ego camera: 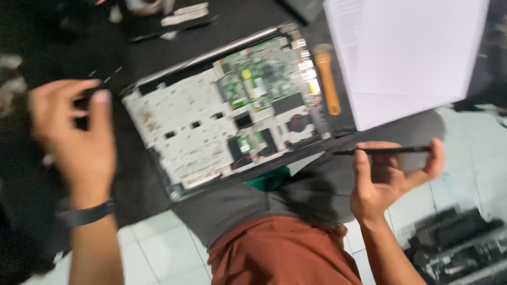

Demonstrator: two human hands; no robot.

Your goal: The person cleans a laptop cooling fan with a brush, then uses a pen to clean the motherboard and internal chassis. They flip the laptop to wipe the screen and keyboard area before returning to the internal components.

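An opened laptop chassis lies on a black mat, its silver metal frame bare and a green circuit board exposed at its far right. My right hand is raised at the laptop's near right corner and holds a thin black screwdriver level, tip pointing left toward the chassis. My left hand hovers left of the laptop with fingers curled around a small dark thing I cannot make out; the view is blurred. A dark band sits on that wrist.
An orange-handled tool lies just right of the circuit board. White paper sheets cover the far right. Small parts and strips lie at the mat's far edge. My knee in rust-coloured cloth is below; dark hardware rests on the tiled floor.
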